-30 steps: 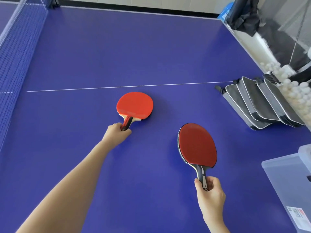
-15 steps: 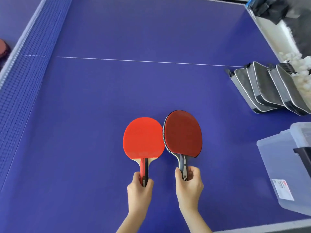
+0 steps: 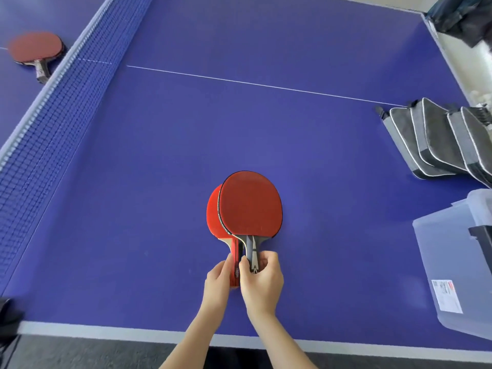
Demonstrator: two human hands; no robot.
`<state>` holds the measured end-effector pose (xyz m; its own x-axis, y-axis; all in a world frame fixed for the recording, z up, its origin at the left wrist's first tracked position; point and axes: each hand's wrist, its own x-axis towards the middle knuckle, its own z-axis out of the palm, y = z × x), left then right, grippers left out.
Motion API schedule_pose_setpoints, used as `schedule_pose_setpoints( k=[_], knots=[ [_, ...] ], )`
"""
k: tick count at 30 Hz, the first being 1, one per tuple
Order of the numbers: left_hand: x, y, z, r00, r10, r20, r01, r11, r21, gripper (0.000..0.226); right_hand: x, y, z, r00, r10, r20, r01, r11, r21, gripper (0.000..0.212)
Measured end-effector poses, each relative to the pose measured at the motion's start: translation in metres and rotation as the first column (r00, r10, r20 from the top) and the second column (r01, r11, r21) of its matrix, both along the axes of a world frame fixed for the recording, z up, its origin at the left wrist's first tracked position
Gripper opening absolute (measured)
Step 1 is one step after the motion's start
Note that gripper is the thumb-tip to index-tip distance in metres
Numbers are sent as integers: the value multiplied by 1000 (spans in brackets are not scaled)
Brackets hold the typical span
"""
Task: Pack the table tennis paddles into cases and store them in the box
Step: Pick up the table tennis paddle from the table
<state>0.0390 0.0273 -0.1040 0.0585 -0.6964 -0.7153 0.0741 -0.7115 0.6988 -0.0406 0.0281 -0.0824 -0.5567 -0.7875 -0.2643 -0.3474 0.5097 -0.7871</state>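
Note:
Two paddles overlap above the blue table [image 3: 159,182]. The dark red paddle [image 3: 250,203] lies on top, and my right hand [image 3: 262,282] grips its grey handle. Beneath it, only the left edge of the bright red paddle [image 3: 213,211] shows; my left hand [image 3: 217,284] holds its red handle. Both hands touch side by side. Several grey paddle cases [image 3: 436,139] lean in a row at the right. A clear plastic box [image 3: 452,265] stands at the right edge. A third paddle [image 3: 34,49] lies beyond the net.
The blue net [image 3: 66,83] runs along the left. The table's near white edge [image 3: 106,331] is just below my wrists. A dark object [image 3: 8,315] sits at the lower left corner. Dark fabric [image 3: 463,17] hangs at the far right corner.
The two paddles were side by side half a second ago; the dark red one has slid over the bright red one, and my hands have come together.

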Motion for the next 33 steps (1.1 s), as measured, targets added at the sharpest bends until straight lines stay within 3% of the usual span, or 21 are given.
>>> schedule_pose_setpoints(
  k=[4,8,12,17,20,24,27,33],
  knots=[
    [3,0,5,995,28,-92,-24,999,41,53,13,-3,-5,997,58,-57,-56,998,40,25],
    [1,1,8,992,35,-118,-35,999,3,53,13,-1,-12,986,134,-96,-126,988,85,31],
    [-1,1,10,990,17,-137,-25,998,-56,44,0,0,-16,961,266,-76,-262,963,57,24],
    [-4,1,4,999,3,-38,-6,998,-67,45,-24,-5,-17,937,335,101,-337,941,8,21],
    [-7,0,4,1000,13,-21,-14,998,-63,54,-41,-20,-16,954,224,201,-238,970,48,14],
    [-8,-2,8,999,25,25,-23,997,-76,30,-55,-54,-11,912,95,398,-173,971,166,35],
    [-3,1,14,999,17,34,-15,997,-72,24,-56,-80,-7,845,61,531,-200,958,208,53],
    [21,14,24,999,13,36,-11,998,-60,22,-40,-87,-7,835,103,541,-242,951,193,35]
  ],
)
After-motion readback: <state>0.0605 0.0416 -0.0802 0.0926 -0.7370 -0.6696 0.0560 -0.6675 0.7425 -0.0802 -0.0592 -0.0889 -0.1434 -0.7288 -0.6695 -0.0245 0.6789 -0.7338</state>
